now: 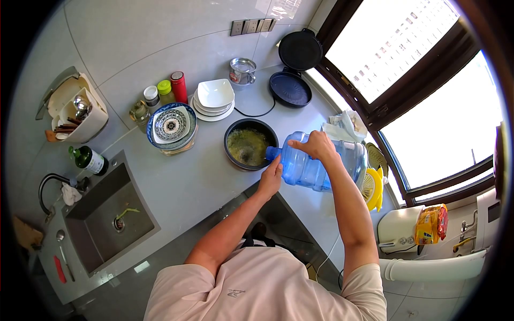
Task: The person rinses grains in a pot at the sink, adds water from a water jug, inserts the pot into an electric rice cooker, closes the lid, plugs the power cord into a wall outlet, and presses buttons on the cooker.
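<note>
A large blue plastic water jug (pixel 308 170) lies tilted on its side, its neck over the rim of a dark round pot (pixel 229 153). Greenish, bubbly liquid (pixel 247 145) fills part of the pot, and its surface is stirred up near the middle. My left hand (pixel 271 179) is closed around the underside of the jug's neck. From above, my right hand (pixel 317 146) grips the jug's body, thumb stretched toward the neck end. Whether water is flowing from the mouth is hard to make out.
Stacked white dishes (pixel 215 96) and patterned bowls (pixel 171 127) stand behind and left of the pot. An open black electric pan (pixel 290 90) sits at the back corner. A yellow strainer (pixel 375 188) is right of the jug. The sink (pixel 101 224) lies far left.
</note>
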### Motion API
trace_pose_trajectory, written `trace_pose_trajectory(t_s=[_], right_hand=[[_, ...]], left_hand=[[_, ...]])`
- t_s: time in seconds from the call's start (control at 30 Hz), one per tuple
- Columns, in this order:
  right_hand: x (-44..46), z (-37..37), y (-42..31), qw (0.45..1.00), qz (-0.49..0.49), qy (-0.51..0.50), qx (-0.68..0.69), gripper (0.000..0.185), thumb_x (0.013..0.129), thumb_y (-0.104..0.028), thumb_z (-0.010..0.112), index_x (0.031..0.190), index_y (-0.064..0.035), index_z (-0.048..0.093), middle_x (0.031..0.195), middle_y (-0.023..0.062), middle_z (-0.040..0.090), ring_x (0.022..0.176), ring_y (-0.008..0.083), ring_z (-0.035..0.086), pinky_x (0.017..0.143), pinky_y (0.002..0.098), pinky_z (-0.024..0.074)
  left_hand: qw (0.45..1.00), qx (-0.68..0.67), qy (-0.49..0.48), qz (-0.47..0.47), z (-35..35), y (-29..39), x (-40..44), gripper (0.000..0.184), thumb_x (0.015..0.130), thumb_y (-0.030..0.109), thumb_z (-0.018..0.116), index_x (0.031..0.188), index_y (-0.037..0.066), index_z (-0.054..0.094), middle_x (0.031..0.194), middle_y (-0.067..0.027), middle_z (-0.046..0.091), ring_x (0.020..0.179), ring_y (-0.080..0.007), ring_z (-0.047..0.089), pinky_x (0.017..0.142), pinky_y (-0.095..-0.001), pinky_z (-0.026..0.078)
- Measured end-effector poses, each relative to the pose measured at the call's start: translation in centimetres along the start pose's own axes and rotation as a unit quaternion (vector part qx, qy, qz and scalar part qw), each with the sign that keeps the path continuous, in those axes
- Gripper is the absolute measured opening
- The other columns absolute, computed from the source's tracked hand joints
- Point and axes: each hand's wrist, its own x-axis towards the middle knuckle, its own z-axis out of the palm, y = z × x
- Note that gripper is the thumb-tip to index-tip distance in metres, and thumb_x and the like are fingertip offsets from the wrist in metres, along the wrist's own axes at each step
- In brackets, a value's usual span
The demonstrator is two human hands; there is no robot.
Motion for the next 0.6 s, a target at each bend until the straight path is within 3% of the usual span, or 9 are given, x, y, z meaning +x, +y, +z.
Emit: trace_pose_trajectory(t_s=[0.03,0.13,0.33,0.43,0.6], right_hand=[[0.0,-0.1,-0.1,1.000,0.006,-0.005,-0.001,0.089,0.069,-0.082,0.073,0.079,0.0062,0.074,0.080,0.0203,0.073,0.078,0.0352,0.074,0.072,0.0440,0.0584],[0.1,0.0,0.0,1.000,0.006,-0.005,-0.005,0.088,0.069,-0.081,0.074,0.081,0.0060,0.075,0.081,0.0203,0.073,0.080,0.0352,0.074,0.073,0.0439,0.0586],[0.0,-0.2,-0.1,1.000,-0.006,0.009,-0.007,0.089,0.069,-0.081,0.074,0.085,0.0065,0.075,0.087,0.0224,0.074,0.084,0.0366,0.074,0.075,0.0448,0.0583],[0.0,-0.1,0.1,1.000,-0.015,0.015,-0.009,0.090,0.069,-0.082,0.073,0.085,0.0069,0.075,0.087,0.0233,0.074,0.085,0.0376,0.074,0.076,0.0452,0.0582],[0.1,-0.2,0.4,1.000,-0.013,0.008,0.000,0.091,0.069,-0.082,0.073,0.085,0.0075,0.074,0.087,0.0238,0.074,0.084,0.0381,0.073,0.076,0.0456,0.0581]], left_hand=[[1.000,0.000,0.008,0.008,0.1,-0.2,0.0,0.043,0.110,0.023,0.048,0.151,0.010,0.048,0.123,-0.0124,0.068,0.107,-0.0176,0.062,0.095,-0.0314,0.048],[0.999,0.000,0.021,0.028,0.3,-0.5,0.0,0.043,0.110,0.023,0.048,0.151,0.010,0.049,0.120,-0.0114,0.068,0.104,-0.0168,0.062,0.094,-0.0310,0.048],[1.000,0.012,0.005,-0.020,0.1,0.1,-0.1,0.043,0.110,0.023,0.048,0.151,0.009,0.049,0.122,-0.0126,0.068,0.107,-0.0178,0.062,0.095,-0.0314,0.048],[1.000,0.007,-0.005,-0.012,-0.1,0.5,0.0,0.045,0.109,0.025,0.048,0.150,0.005,0.048,0.139,-0.0234,0.061,0.127,-0.0319,0.062,0.104,-0.0367,0.048],[1.000,0.009,-0.007,-0.015,-0.1,0.6,0.0,0.045,0.109,0.025,0.049,0.150,0.004,0.048,0.138,-0.0236,0.061,0.126,-0.0317,0.063,0.104,-0.0365,0.048]])
